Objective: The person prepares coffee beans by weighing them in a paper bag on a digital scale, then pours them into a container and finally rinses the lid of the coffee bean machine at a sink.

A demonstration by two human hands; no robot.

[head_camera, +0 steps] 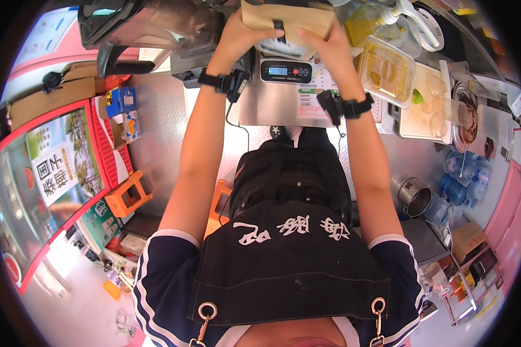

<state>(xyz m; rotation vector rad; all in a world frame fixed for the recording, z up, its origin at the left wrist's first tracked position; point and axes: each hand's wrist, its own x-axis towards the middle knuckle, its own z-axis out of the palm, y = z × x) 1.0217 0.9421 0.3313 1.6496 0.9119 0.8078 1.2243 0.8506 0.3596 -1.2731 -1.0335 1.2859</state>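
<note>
At the top centre, my left hand (243, 34) and my right hand (330, 41) grip the two sides of a brown paper bag (295, 17), thumbs on its near face. A dark and white patch shows on the bag, whose top part is cut off by the picture's edge. Directly below it, a digital kitchen scale (286, 71) with a lit display stands on a stainless steel counter (267, 104). My fingers behind the bag are hidden. Printed sheets (314, 102) lie by the scale. A strapped device sits on each wrist.
Right of my arms are a clear lidded container (386, 71), a pump bottle (367, 24), a cutting board (425, 104) and a metal bowl (466, 121). A dark-handled appliance (156, 26) stands at upper left. On the floor are an orange stool (128, 195) and a steel pot (413, 197).
</note>
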